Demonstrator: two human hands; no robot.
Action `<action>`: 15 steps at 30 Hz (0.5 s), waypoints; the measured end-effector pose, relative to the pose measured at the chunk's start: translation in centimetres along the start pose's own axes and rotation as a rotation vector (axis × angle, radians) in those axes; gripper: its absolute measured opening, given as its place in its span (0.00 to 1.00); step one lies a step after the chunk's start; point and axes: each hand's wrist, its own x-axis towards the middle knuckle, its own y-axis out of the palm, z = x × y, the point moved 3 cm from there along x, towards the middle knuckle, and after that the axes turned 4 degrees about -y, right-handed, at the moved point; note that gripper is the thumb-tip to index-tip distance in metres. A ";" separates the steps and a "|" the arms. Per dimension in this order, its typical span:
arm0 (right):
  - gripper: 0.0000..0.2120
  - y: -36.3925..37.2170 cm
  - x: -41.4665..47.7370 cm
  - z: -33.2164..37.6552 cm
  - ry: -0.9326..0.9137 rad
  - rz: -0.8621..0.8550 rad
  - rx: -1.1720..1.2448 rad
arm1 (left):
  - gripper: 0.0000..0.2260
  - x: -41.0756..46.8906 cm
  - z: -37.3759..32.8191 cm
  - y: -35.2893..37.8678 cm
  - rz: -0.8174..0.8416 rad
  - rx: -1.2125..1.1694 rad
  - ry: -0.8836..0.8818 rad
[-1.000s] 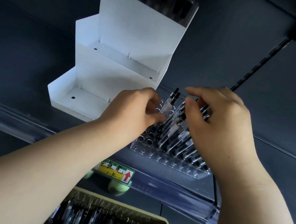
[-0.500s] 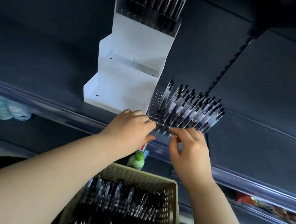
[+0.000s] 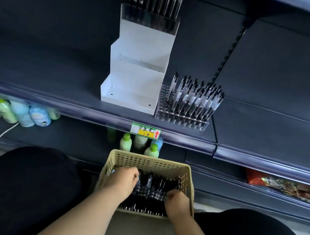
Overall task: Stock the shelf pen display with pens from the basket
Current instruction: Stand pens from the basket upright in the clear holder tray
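Note:
A beige perforated basket [image 3: 147, 161] sits on the floor between my knees, filled with black pens [image 3: 155, 190]. My left hand [image 3: 121, 180] is inside it at the left, with its fingers curled round some pens. My right hand [image 3: 177, 202] is in the basket's near right corner; its fingers dip down among the pens and their tips are hidden. Up on the shelf stands the clear pen display rack [image 3: 180, 119], its right side full of upright pens [image 3: 195, 100]. Its leftmost holes are empty.
A white tiered stand [image 3: 134, 88] stands just left of the rack, with pens in its clear top tier [image 3: 151, 7]. A price label [image 3: 145, 131] hangs on the shelf edge. Bottles [image 3: 126, 143] stand on the lower shelf behind the basket, with more bottles [image 3: 24, 112] at the left.
Both hands left the display rack on the shelf and came down into the basket. The view tilted down and pulled back with them.

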 end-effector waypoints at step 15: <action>0.10 4.3 3.2 4.0 0.068 0.076 0.047 | 0.08 3.2 0.9 6.5 0.202 0.072 -0.285</action>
